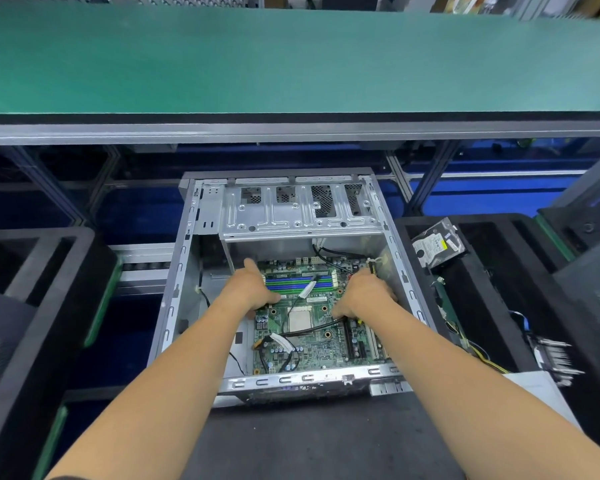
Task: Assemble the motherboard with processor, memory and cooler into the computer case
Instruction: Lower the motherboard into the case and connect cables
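Both hands on the green motherboard (305, 327) inside the open grey metal computer case (174, 292).
The left hand (253, 289) and right hand (362, 292) curl their fingers over its opposite side edges; the board spans between them.

One case (187, 271) sat at centre, with one motherboard (312, 344) inside it. Two hands reached in: the left hand (253, 289) at 10 o'clock on the board, the right hand (361, 292) at 2 o'clock. One processor (300, 320) showed on the board. One hard drive (437, 245) lay at 3 o'clock from the case. Memory slots (291, 283) were too blurred to count.
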The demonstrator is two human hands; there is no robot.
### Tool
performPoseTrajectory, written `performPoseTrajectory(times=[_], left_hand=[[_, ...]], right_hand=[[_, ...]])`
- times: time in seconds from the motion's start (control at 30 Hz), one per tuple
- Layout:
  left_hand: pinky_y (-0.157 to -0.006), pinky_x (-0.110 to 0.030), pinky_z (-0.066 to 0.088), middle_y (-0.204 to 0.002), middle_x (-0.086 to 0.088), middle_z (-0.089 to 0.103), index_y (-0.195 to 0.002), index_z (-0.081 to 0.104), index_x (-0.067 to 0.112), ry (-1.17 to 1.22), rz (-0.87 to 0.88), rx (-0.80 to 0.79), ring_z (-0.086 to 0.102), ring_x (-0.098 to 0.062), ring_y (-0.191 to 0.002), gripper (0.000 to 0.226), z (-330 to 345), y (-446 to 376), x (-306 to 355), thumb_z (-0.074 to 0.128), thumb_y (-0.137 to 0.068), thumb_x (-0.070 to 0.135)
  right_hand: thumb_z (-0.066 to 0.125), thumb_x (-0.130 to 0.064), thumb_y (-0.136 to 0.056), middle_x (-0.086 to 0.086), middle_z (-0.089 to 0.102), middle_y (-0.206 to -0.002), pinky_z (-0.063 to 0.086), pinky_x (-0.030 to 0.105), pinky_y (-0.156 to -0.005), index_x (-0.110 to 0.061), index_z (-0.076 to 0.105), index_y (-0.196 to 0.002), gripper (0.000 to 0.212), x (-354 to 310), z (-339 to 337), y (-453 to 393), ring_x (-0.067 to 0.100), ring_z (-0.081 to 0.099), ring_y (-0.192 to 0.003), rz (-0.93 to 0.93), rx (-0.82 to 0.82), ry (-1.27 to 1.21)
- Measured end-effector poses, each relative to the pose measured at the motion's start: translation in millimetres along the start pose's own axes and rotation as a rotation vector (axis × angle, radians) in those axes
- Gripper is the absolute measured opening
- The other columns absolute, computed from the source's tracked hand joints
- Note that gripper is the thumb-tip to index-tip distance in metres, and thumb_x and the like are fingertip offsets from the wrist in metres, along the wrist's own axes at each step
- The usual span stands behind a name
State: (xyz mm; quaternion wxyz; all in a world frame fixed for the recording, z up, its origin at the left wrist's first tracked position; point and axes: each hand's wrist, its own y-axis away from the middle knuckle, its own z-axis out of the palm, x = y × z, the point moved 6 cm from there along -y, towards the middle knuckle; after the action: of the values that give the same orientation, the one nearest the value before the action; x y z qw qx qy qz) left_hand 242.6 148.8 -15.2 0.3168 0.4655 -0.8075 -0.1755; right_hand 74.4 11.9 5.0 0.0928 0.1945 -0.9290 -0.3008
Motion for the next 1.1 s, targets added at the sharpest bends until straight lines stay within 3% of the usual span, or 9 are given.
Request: performPoseTrajectory(times=[0.07,0.23,0.4,0.5,0.67,0.8,0.9,1.0,1.1], left_hand=[[-0.08,-0.04,0.056,-0.134,-0.018,0.046,-0.147,0.013,0.014,0.001,0.07,-0.008,0.064,-0.034,-0.094,0.093,0,1,2,0.074,-0.08,0.034],[-0.077,-0.035,0.054,-0.133,-0.017,0.047,-0.138,0.035,0.019,-0.148,0.209,-0.015,0.064,-0.031,-0.087,0.059,0,5,10,0.064,-0.089,0.035],[-0.072,-0.033,0.051,-0.133,-0.014,0.048,-0.133,0.039,0.016,-0.113,0.227,-0.006,0.065,-0.029,-0.081,0.047,-2,4,11,0.059,-0.092,0.028],[-0.071,-0.031,0.047,-0.13,-0.017,0.049,-0.133,0.037,0.016,-0.147,0.223,0.001,0.064,-0.031,-0.089,0.044,0,2,12,0.056,-0.094,0.025],[-0.078,-0.036,0.054,-0.127,-0.016,0.05,-0.133,0.038,0.016,-0.126,0.182,-0.033,0.066,-0.03,-0.086,0.045,1,-1,11,0.056,-0.093,0.024],[-0.066,-0.04,0.059,-0.118,-0.018,0.053,-0.129,0.037,0.009,0.11,0.003,-0.065,0.07,-0.03,-0.067,0.04,-5,-2,-3,0.051,-0.096,0.028],[-0.048,-0.03,0.052,-0.098,-0.017,0.061,-0.123,0.046,-0.002,-0.042,-0.098,0.026,0.062,-0.024,-0.061,0.031,-15,-3,-15,0.048,-0.093,0.007],[-0.051,-0.027,0.046,-0.109,-0.016,0.064,-0.116,0.053,-0.002,-0.223,-0.103,0.029,0.058,-0.023,-0.071,0.031,-17,1,-18,0.057,-0.086,-0.001],[-0.068,-0.032,0.057,-0.111,-0.016,0.065,-0.114,0.058,-0.001,-0.211,-0.103,0.026,0.067,-0.027,-0.091,0.031,-9,-5,-19,0.062,-0.085,0.006]], right_hand=[[0.075,-0.048,-0.076,0.017,0.05,-0.135,0.049,0.044,-0.091,-0.002,0.007,-0.151,0.111,-1,0,0,0.037,0.054,-0.119,0.004,-0.006,0.009],[0.075,-0.047,-0.077,0.016,0.049,-0.134,0.05,0.043,-0.09,0.0,0.012,-0.147,0.106,-1,2,0,0.037,0.054,-0.119,0.002,-0.011,0.031],[0.074,-0.048,-0.078,0.012,0.043,-0.137,0.05,0.044,-0.091,0.001,0.018,-0.144,0.099,-4,1,0,0.037,0.054,-0.12,-0.05,-0.013,0.071],[0.073,-0.048,-0.078,0.011,0.043,-0.138,0.051,0.045,-0.095,0.001,0.019,-0.145,0.099,-4,1,0,0.036,0.054,-0.12,-0.06,-0.02,0.09],[0.074,-0.045,-0.076,0.011,0.055,-0.121,0.053,0.04,-0.093,0.003,0.021,-0.146,0.101,-4,0,-3,0.028,0.062,-0.103,-0.071,-0.029,0.065],[0.066,-0.031,-0.087,0.009,0.059,-0.112,0.053,0.036,-0.072,-0.002,0.047,-0.131,0.056,-8,-11,3,0.027,0.061,-0.092,-0.132,0.067,0.155],[0.062,-0.015,-0.087,0.004,0.063,-0.096,0.04,0.032,-0.06,-0.01,0.061,-0.111,0.025,-19,-30,13,0.025,0.063,-0.085,-0.209,0.31,0.189],[0.063,-0.014,-0.089,0.009,0.063,-0.109,0.044,0.034,-0.065,-0.009,0.056,-0.118,0.03,-39,-37,18,0.027,0.062,-0.099,-0.408,0.413,0.139],[0.065,-0.027,-0.09,0.013,0.051,-0.129,0.046,0.039,-0.091,-0.008,0.042,-0.133,0.052,-58,-31,10,0.03,0.047,-0.121,-0.603,0.332,0.095]])
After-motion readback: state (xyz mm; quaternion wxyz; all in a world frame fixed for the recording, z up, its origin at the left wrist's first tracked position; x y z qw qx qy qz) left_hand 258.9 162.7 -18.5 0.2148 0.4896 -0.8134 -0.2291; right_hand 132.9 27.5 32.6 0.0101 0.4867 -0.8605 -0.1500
